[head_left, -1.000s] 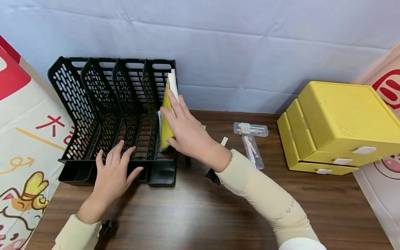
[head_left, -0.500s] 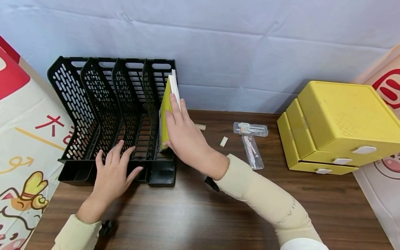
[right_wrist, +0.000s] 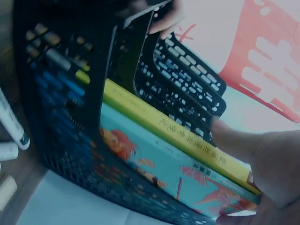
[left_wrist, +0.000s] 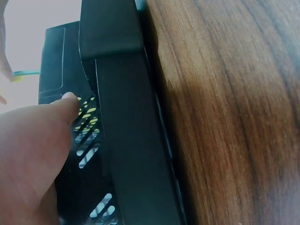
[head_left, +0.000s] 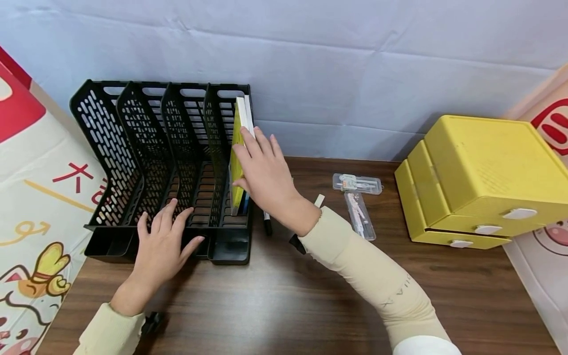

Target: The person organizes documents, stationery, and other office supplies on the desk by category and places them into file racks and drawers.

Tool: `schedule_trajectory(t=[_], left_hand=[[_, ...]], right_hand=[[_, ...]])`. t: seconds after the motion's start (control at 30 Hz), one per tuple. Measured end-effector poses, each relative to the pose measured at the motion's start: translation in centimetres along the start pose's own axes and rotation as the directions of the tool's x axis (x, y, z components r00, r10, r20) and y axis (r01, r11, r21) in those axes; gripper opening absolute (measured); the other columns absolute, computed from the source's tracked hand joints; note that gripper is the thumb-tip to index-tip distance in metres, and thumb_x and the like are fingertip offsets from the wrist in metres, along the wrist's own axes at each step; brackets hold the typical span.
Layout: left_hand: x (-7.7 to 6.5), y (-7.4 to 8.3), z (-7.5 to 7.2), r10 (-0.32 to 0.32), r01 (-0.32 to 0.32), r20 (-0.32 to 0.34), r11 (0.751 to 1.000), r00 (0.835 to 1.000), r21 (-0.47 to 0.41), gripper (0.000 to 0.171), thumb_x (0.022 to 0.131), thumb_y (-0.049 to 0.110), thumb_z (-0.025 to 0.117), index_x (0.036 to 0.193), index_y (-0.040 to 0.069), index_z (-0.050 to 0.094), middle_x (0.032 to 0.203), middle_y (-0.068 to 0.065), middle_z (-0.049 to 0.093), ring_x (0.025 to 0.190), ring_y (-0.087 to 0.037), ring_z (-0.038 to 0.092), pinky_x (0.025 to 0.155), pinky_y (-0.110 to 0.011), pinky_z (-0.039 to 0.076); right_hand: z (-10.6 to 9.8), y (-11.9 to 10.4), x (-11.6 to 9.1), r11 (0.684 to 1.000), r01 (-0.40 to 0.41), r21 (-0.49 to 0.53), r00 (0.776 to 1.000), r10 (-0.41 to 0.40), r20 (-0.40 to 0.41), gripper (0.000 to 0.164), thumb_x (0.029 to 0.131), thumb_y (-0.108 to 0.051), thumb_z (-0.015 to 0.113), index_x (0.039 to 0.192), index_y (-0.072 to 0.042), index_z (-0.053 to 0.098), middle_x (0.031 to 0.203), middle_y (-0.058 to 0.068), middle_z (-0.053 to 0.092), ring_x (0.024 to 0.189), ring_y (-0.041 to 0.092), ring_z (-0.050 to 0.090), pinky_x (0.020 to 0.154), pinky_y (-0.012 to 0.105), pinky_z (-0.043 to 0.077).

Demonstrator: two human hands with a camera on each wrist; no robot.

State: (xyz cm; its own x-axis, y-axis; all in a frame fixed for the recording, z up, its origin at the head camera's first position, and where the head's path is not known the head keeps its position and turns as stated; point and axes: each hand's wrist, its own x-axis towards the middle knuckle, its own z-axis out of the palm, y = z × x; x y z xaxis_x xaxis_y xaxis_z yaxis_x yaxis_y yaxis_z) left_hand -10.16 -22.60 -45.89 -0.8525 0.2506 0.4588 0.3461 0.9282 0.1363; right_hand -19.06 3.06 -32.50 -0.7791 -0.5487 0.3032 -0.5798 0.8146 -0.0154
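A black mesh file organizer [head_left: 128, 246] with several upright compartments stands at the left of the table. My left hand [head_left: 159, 241] rests on its front edge, fingers spread and reaching into the middle compartments. In the rightmost compartment stand a yellow book [head_left: 237, 197] and, beside it, a teal illustrated book [right_wrist: 159, 152]. My right hand [head_left: 268, 177] lies at the near edges of these books. Its fingers are fairly straight across the white page edges, and its thumb is on the yellow book's side. The right wrist view shows both spines side by side against the mesh wall.
Right of the organizer lie a marker [head_left: 267, 224], a small white block [head_left: 319, 200] and two clear plastic cases [head_left: 357, 184] with small tools inside. A yellow drawer unit [head_left: 483, 167] stands at the right. A pale cloth wall [head_left: 355, 74] closes off the back.
My right hand has shifted slightly up, its fingers now over the books' page edges. The yellow book stands more upright, closer to the compartment's right side. The left hand has stayed in place.
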Motion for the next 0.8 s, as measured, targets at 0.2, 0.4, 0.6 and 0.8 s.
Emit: schedule_trajectory(t=[0.2,0.4,0.6,0.8], left_hand=[[0.0,0.0,0.0,-0.001,0.001,-0.01,1.0,1.0,0.0,0.085,0.099,0.074,0.026,0.14,0.005,0.054,0.149,-0.032,0.043,0.128,-0.051,0.046,0.108,-0.077,0.018],[0.1,0.0,-0.1,-0.001,0.001,-0.008,1.0,1.0,0.004,0.085,0.099,0.074,0.026,0.14,0.005,0.054,0.149,-0.032,0.043,0.128,-0.052,0.046,0.108,-0.077,0.019],[0.2,0.1,0.0,-0.008,0.008,0.004,1.0,1.0,0.007,0.087,0.099,0.075,0.024,0.14,0.005,0.054,0.148,-0.031,0.043,0.128,-0.051,0.046,0.108,-0.077,0.019],[0.2,0.2,0.1,-0.009,0.009,0.011,1.0,1.0,0.009,0.087,0.099,0.075,0.023,0.14,0.005,0.054,0.148,-0.031,0.043,0.128,-0.051,0.046,0.108,-0.077,0.02]], right_hand=[[0.6,0.8,0.0,0.989,0.107,-0.106,0.989,-0.118,-0.095,0.061,0.087,-0.033,0.082,0.133,-0.006,0.053,0.161,0.021,0.034,0.151,0.038,0.028,0.122,0.046,0.026],[1.5,1.5,0.1,0.99,0.132,-0.056,0.962,-0.141,-0.234,0.049,0.085,-0.03,0.084,0.118,-0.004,0.058,0.154,0.021,0.044,0.147,0.036,0.037,0.098,0.037,0.054],[2.1,1.1,0.2,0.994,0.112,0.011,0.953,-0.104,-0.286,0.05,0.085,-0.033,0.082,0.119,-0.003,0.06,0.151,0.024,0.046,0.145,0.038,0.039,0.091,0.038,0.057],[2.4,0.6,0.3,0.989,0.114,0.09,0.975,-0.094,-0.201,0.059,0.092,-0.022,0.077,0.142,-0.005,0.05,0.159,0.023,0.034,0.152,0.038,0.025,0.085,0.034,0.059]])
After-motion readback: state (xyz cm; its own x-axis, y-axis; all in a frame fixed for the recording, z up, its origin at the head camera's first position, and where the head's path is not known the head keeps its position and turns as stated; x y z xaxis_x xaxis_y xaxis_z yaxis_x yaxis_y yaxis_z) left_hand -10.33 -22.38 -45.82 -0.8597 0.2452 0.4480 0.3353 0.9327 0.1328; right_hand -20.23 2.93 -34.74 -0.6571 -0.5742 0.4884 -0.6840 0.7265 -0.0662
